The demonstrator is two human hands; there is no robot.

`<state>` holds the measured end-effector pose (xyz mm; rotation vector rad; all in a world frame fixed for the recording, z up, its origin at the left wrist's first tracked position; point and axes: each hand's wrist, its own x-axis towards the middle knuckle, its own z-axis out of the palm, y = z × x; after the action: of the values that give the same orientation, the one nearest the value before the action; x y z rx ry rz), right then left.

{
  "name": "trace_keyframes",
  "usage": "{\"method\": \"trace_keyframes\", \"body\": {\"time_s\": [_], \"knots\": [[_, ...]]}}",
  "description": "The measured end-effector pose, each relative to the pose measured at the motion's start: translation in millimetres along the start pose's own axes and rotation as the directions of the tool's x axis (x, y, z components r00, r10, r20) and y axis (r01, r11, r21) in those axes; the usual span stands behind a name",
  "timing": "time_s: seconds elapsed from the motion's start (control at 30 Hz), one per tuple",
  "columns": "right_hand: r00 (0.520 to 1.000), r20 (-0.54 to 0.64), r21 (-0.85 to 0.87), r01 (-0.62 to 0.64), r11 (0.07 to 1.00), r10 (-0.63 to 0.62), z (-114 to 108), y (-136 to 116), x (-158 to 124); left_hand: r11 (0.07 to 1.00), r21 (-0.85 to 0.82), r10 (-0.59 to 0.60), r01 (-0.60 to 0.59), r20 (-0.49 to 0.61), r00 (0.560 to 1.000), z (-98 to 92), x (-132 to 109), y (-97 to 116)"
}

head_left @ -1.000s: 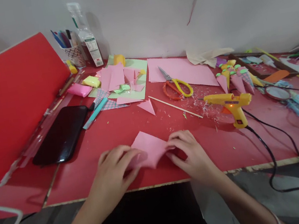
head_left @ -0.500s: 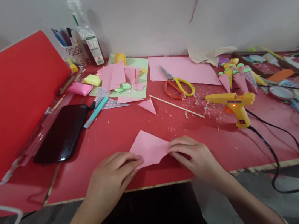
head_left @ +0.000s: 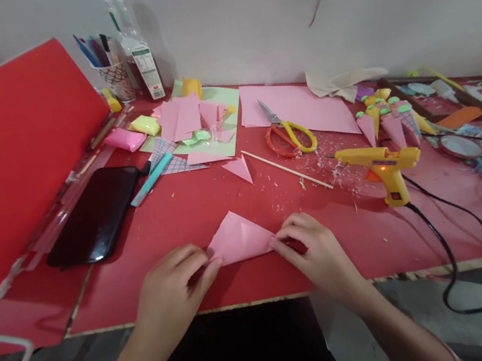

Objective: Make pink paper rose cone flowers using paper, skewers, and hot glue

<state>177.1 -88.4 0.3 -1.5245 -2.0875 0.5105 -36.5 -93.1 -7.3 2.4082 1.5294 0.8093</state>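
A piece of pink paper (head_left: 240, 239) lies near the table's front edge, its near side folded up so that it looks like a flat triangle pointing away from me. My left hand (head_left: 177, 280) pinches its left corner between thumb and fingers. At the opposite corner, the thumb and fingers of my right hand (head_left: 310, 246) close on the paper. Beyond it rest a small folded pink paper piece (head_left: 239, 170) and a thin wooden stick (head_left: 286, 169).
Scissors (head_left: 286, 131) lie partly on pink sheets (head_left: 321, 108). To the right is a yellow glue gun (head_left: 384, 166), its light glowing and its black cord looping over the edge. A phone (head_left: 94, 214), a cutter (head_left: 151, 180) and a glass bottle (head_left: 142, 61) stand or lie left.
The near edge of the pink paper has been folded up into a straight line, making a triangle. Both hands still hold its corners. The view has shifted slightly.
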Motion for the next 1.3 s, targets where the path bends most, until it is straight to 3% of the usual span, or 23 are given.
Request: {"method": "trace_keyframes", "body": {"time_s": [0.27,0.47,1.07,1.3], "knots": [[1.0,0.02,-0.203,0.0,0.979,0.004,4,-1,5,0.99,0.129,-0.056,0.054,0.014,0.998,4.2,-2,1],[1.0,-0.003,-0.355,0.019,0.935,-0.022,7,-2,6,0.962,0.261,-0.099,0.074,0.083,0.992,7.7,1,3],[0.999,-0.034,-0.452,0.022,0.892,-0.043,9,-6,9,0.877,0.472,-0.236,0.089,0.261,0.936,5.7,11,10],[0.995,-0.063,-0.516,0.034,0.856,-0.078,12,-6,8,0.887,0.453,-0.199,0.085,0.21,0.957,7.5,10,9]]}}
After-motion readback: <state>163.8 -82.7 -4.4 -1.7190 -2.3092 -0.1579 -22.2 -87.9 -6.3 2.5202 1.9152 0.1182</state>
